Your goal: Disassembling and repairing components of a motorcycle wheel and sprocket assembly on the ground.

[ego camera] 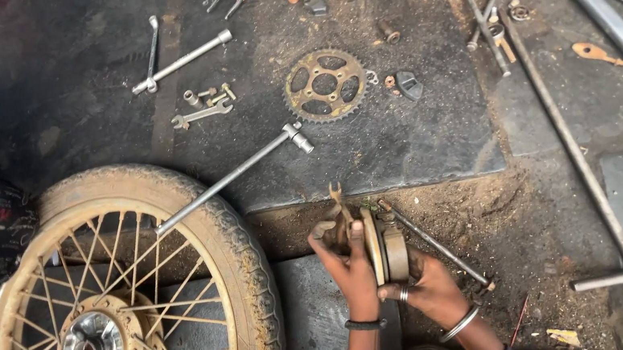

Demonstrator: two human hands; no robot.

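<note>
Both hands are on a dusty brake drum plate (381,245) held upright just above the dirt floor (530,225): the left hand (353,271) in a closed grip on its face, the right hand (425,289) pinching its rim. The work appears to be hub disassembly; the next move likely calls for a steady hold. The spoked wheel (103,310) crowds the left, a long rod (573,154) lies to the right, with open floor between.

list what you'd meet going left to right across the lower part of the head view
spoked wheel → left hand → round metal part held on edge → right hand → long steel rod
</note>
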